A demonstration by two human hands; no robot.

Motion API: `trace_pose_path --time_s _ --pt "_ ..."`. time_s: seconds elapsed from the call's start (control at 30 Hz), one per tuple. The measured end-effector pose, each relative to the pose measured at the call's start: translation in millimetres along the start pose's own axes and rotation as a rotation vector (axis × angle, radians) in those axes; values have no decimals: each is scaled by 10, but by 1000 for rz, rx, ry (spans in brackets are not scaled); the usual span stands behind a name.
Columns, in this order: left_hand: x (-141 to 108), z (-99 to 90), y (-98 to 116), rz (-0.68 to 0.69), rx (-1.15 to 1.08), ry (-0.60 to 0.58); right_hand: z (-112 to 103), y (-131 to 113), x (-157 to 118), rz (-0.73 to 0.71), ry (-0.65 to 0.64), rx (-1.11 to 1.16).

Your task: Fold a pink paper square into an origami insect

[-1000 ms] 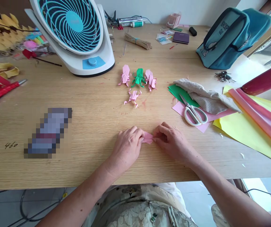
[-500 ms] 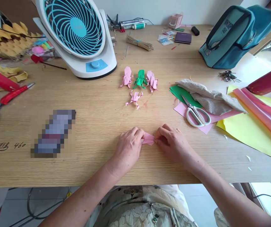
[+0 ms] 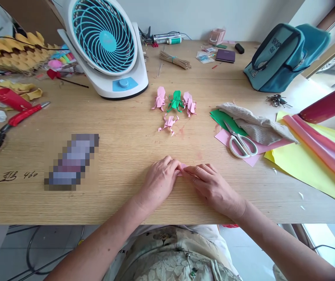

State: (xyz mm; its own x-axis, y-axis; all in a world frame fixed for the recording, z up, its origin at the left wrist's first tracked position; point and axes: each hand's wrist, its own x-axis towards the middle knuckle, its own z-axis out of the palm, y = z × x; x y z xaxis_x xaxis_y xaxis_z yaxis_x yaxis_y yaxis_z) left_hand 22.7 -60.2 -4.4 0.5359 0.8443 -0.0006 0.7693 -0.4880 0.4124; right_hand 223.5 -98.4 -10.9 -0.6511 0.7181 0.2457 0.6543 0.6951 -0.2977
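Near the front of the wooden table, a small folded piece of pink paper (image 3: pixel 182 168) lies between my two hands, mostly covered by fingers. My left hand (image 3: pixel 162 177) is closed on its left side, thumb and forefinger pinching it. On its right end press the fingertips of my right hand (image 3: pixel 211 185), held close together. Beyond the hands stand folded paper figures with thin legs: a green figure (image 3: pixel 176 100) between a pink figure (image 3: pixel 160 98) and another pink figure (image 3: pixel 189 103), and a smaller pink figure (image 3: pixel 169 123) in front of them.
White-handled scissors (image 3: pixel 242 146) rest on pink and green paper at the right, beside a grey cloth (image 3: pixel 258 123) and yellow sheets (image 3: pixel 299 168). A fan (image 3: pixel 111 43) stands back left, a teal bag (image 3: pixel 281 58) back right. Left lie a blurred phone-like object (image 3: pixel 72 162) and red-handled pliers (image 3: pixel 24 117).
My right hand has moved left over the pink paper, its fingers now flatter and covering more of it. The left hand keeps its grip. The whole view has shifted slightly.
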Motion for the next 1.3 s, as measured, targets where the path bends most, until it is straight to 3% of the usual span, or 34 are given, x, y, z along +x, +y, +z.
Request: trace_pose_path --time_s 0.2,0.43,0.63,0.73,0.83,0.97,1.1,1.3 --pt "9 -20 -22 19 22 -34 -25 -14 -5 -37 -89 -74" --pt "-25 33 -35 91 75 31 -99 -55 11 -100 -123 -173" --pt "2 -8 -129 129 -24 25 -33 -99 57 -142 -50 -254" --pt "-62 -95 -207 182 -235 128 -27 -103 90 -133 -68 -223" --pt "-226 -147 -244 211 -177 271 -48 -89 108 -141 -90 -206" --pt "-449 -105 -208 432 153 215 -49 -59 91 -149 -70 -210" --pt "-515 -48 -170 386 337 53 -29 -32 67 -139 -43 -170" --pt "-498 -36 -179 342 348 24 -23 5 52 -133 -34 -135"
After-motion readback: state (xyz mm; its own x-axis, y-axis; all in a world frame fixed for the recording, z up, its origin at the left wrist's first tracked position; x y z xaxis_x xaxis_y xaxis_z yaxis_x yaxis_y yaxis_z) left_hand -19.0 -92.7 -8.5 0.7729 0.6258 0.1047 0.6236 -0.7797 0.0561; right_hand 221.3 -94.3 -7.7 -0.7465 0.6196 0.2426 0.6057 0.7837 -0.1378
